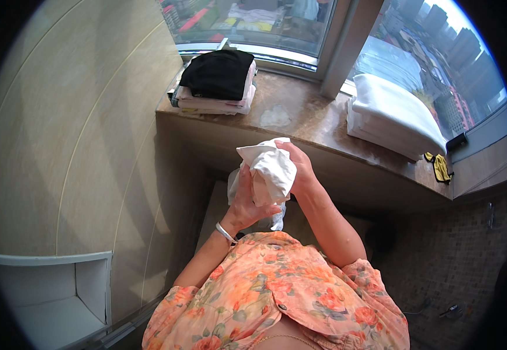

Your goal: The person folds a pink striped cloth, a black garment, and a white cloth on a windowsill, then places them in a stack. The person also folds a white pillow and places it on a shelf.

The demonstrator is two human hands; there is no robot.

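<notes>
A bunched white cloth [273, 168] is held up between my two hands, in front of the stone window ledge. My left hand [247, 201], with a silver bangle at the wrist, grips its left and lower side. My right hand [298, 164] holds its upper right side, the fingertips at the top edge. Part of the white fabric hangs below and behind my left hand. On the ledge at the left lies a stack of folded clothes [214, 104] with a black folded garment [218, 74] on top. A stack of folded white towels or cloths [393, 118] lies at the right.
The brown stone ledge [297, 105] runs under the windows. A yellow and black item [440, 168] lies at its right end, near a small black object [456, 142]. A tiled wall with a white-framed niche [109, 284] stands at the left.
</notes>
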